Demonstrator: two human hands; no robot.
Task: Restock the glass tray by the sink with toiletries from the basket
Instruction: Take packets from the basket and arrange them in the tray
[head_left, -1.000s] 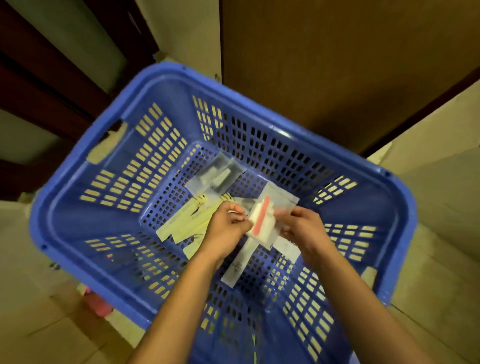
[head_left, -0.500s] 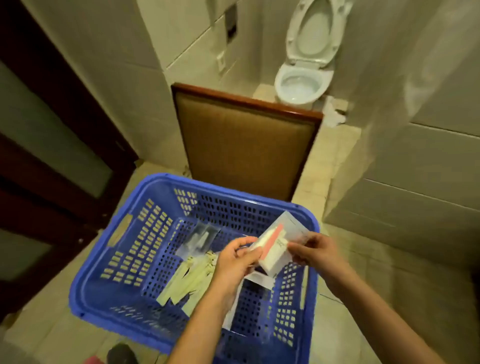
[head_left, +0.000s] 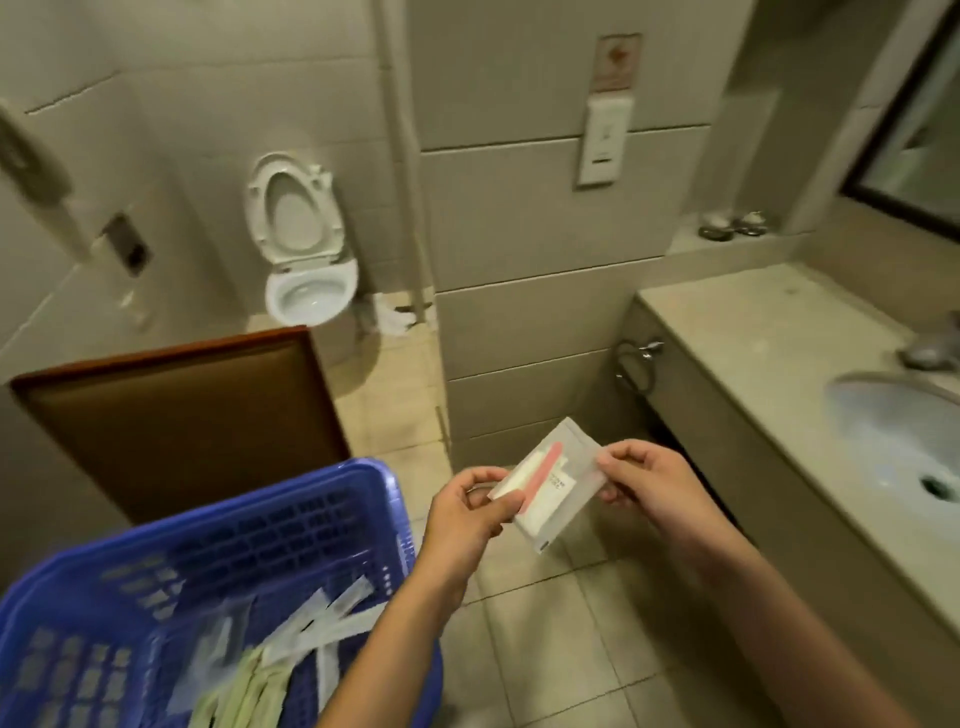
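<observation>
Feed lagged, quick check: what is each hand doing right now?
Left hand: pinches the clear toiletry packets at their left end.
Right hand: pinches the same packets at their right edge.

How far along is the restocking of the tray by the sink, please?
Done: clear packets are out of the blue basket. In hand: left hand and right hand pinch them beside the counter. Left: placing them; more sachets lie in the basket.

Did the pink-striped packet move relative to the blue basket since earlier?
Yes. The pink-striped packet left the blue basket, rightward, now over the floor.
</observation>
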